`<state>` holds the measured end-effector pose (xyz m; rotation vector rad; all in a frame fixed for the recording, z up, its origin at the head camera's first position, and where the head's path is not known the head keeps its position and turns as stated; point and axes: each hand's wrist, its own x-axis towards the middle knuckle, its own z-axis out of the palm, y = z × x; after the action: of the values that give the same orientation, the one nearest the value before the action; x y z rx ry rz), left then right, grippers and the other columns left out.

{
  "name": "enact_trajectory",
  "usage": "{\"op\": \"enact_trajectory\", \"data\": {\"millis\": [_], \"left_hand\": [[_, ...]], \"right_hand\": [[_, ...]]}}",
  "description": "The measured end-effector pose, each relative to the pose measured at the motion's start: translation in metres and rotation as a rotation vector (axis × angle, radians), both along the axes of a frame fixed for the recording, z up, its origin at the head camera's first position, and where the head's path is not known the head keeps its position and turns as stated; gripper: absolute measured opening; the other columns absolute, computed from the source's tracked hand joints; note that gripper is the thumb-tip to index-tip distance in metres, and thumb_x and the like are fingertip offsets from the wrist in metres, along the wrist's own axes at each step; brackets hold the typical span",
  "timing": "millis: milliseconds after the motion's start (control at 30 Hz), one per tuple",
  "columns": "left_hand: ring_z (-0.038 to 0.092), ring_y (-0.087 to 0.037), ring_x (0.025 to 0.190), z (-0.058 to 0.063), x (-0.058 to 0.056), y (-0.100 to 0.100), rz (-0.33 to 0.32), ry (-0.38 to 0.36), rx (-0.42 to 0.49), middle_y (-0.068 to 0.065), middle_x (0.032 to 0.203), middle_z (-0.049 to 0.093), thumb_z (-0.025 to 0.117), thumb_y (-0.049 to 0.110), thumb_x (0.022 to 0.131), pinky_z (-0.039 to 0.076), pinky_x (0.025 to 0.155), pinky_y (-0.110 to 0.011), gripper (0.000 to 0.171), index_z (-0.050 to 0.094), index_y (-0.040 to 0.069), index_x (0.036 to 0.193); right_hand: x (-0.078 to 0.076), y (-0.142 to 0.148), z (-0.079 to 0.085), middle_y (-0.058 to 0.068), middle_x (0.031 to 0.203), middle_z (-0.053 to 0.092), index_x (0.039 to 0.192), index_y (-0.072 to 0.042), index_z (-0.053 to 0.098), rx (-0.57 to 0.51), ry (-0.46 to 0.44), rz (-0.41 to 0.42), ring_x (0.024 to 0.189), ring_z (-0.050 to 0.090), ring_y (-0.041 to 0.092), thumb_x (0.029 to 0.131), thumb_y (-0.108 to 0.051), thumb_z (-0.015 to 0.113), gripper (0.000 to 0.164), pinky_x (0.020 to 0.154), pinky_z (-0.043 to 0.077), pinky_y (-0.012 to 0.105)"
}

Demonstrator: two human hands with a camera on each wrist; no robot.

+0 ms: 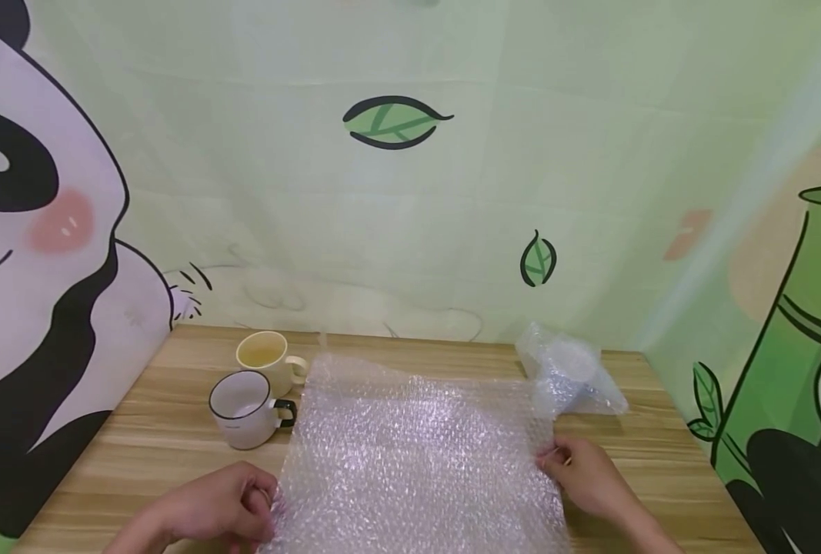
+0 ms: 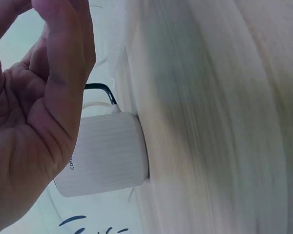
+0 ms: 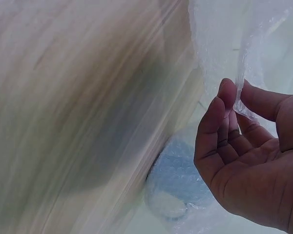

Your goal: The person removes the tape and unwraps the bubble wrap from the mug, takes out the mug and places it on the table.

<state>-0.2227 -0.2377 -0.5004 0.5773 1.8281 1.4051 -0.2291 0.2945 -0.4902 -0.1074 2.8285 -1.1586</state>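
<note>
A sheet of clear bubble wrap (image 1: pixel 424 454) spreads across the front middle of the wooden table. Its right edge is pinched between the thumb and fingers of my right hand (image 1: pixel 586 473), and the right wrist view shows that hand (image 3: pixel 249 156) gripping the thin edge. At the lower left edge, my left hand (image 1: pixel 219 500) holds the sheet with curled fingers; in the left wrist view the fingertips of this hand (image 2: pixel 39 102) run out of frame. Just beyond it stands a white mug (image 1: pixel 244 419) with a black rim and handle, also visible in that wrist view.
Behind the white mug is a cream-yellow mug (image 1: pixel 271 365), handle to the right. A bubble-wrapped bundle (image 1: pixel 569 373), bluish inside, lies at the back right of the table (image 1: pixel 154 392). A printed cloth backdrop (image 1: pixel 278 192) with a panda and leaves rises behind.
</note>
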Motion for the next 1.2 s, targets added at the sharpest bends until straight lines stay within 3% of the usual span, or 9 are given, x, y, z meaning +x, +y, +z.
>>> {"op": "enact_trajectory", "data": {"millis": [167,433,733,967,1100,1200], "left_hand": [[0.051,0.001,0.057,0.003,0.001,0.002,-0.044,0.002,-0.009,0.007,0.069,0.065,0.071,0.001,0.087,0.041,0.052,-0.015,0.025,0.057,-0.018,0.095],[0.046,0.005,0.056,-0.006,0.004,0.005,-0.108,-0.018,-0.028,0.011,0.067,0.06,0.067,-0.006,0.083,0.033,0.05,-0.013,0.017,0.058,-0.015,0.093],[0.047,0.003,0.055,-0.012,0.004,0.011,-0.059,0.014,-0.092,0.009,0.065,0.06,0.07,-0.005,0.079,0.035,0.05,-0.014,0.023,0.058,-0.02,0.091],[0.05,0.0,0.055,-0.011,0.0,0.013,-0.005,0.089,-0.151,0.007,0.064,0.062,0.075,0.001,0.079,0.035,0.05,-0.014,0.015,0.065,-0.009,0.086],[0.051,-0.002,0.055,-0.006,-0.001,0.013,0.013,0.117,-0.185,0.006,0.064,0.063,0.077,0.004,0.08,0.038,0.05,-0.015,0.013,0.067,-0.003,0.085],[0.053,-0.003,0.056,-0.001,-0.001,0.01,0.027,0.138,-0.213,0.005,0.065,0.066,0.078,0.007,0.08,0.04,0.05,-0.016,0.012,0.069,0.002,0.085]], "right_hand": [[0.0,0.002,0.0,0.0,0.076,0.067,0.095,-0.008,0.072,-0.012,0.0,0.043,0.066,0.056,0.005,0.093,-0.01,0.073,0.003,0.059,0.048,0.023],[0.002,0.002,-0.011,-0.004,0.07,0.058,0.09,-0.012,0.07,0.041,-0.011,0.084,0.059,0.049,0.004,0.09,-0.013,0.075,0.005,0.055,0.043,0.023],[-0.002,-0.004,-0.019,-0.006,0.068,0.054,0.085,-0.014,0.067,0.122,-0.012,0.027,0.061,0.047,0.007,0.089,-0.014,0.076,0.01,0.057,0.039,0.023],[-0.008,-0.01,-0.018,-0.006,0.067,0.051,0.083,-0.015,0.064,0.164,0.037,0.002,0.061,0.044,0.01,0.09,-0.016,0.076,0.015,0.057,0.036,0.026],[-0.011,-0.012,-0.016,-0.004,0.073,0.059,0.091,-0.012,0.069,0.167,0.024,-0.026,0.067,0.051,0.011,0.089,-0.017,0.077,0.01,0.061,0.042,0.028],[-0.01,-0.01,-0.012,-0.003,0.081,0.069,0.1,-0.008,0.072,0.161,-0.001,-0.055,0.074,0.059,0.011,0.089,-0.021,0.078,0.019,0.067,0.049,0.03]]}}
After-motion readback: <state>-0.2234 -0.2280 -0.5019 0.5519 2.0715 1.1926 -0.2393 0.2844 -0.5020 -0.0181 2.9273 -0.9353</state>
